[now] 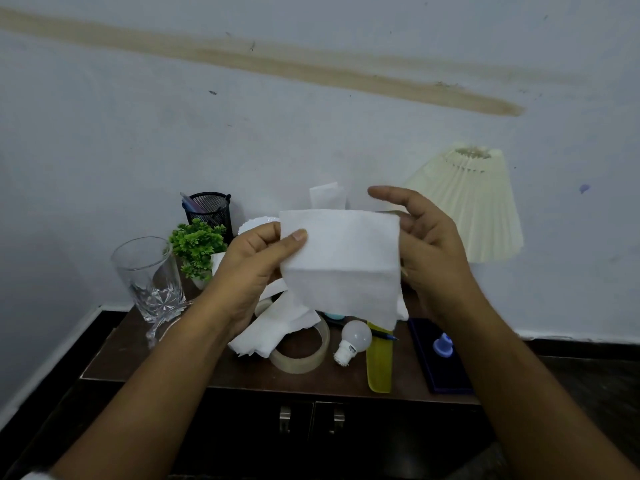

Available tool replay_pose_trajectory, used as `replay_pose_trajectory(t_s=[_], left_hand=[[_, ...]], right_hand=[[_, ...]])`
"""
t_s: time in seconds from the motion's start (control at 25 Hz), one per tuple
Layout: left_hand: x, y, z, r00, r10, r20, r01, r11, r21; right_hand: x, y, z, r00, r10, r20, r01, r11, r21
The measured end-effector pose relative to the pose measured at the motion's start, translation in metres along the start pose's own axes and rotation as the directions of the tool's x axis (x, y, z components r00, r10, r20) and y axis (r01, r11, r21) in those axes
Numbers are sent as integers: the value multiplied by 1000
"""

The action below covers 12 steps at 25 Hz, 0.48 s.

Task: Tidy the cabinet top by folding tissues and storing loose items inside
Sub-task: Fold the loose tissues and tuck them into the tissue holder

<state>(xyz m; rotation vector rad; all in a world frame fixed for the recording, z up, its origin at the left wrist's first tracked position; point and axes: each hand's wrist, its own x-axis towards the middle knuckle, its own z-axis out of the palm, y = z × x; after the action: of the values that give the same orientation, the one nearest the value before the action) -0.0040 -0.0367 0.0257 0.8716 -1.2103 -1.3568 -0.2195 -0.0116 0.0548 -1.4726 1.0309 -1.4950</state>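
A white tissue (341, 265) hangs flat in the air above the brown cabinet top (145, 355). My left hand (254, 268) pinches its upper left edge, thumb on the front. My right hand (429, 247) is at its right edge, fingers spread above the corner; whether it grips the tissue is hidden. More crumpled tissues (273, 330) lie on the cabinet below. Loose items sit near the front: a tape roll (304, 358), a white bulb (353, 339), a yellow comb (379, 365) and a pen (386, 336).
A clear glass (149, 278) stands at the left, a small green plant (197, 247) and a black mesh pen holder (209, 211) behind it. A cream lampshade (478, 206) is at the right, a dark blue box (440, 358) in front. Cabinet door handles (310, 419) show below.
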Motion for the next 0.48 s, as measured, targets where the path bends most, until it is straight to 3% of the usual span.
replay_pose_trajectory(t_s=[0.08,0.16,0.24,0.32,0.4,0.48], left_hand=[[2,-2,-3,994,-13,-107,6,997,-71],[3,-2,-5,980,-14,-197,-7,994,-106],[3,-3,-6,970,0,-245,-21,996,-83],[2,-3,-4,967,14,-256,-13,1000,6],[1,-2,-3,970,17,-244,9,995,104],[0,-2,-5,990,20,-137,0,989,146]], right_hand=[[3,-5,5,978,207,-11,-204,969,142],[2,-9,9,936,349,34,-350,925,149],[-2,-7,12,948,302,104,-303,953,-2],[-8,1,15,976,177,130,-166,982,-88],[-8,7,12,994,85,66,-75,988,-138],[-5,10,12,999,35,-1,-35,981,-191]])
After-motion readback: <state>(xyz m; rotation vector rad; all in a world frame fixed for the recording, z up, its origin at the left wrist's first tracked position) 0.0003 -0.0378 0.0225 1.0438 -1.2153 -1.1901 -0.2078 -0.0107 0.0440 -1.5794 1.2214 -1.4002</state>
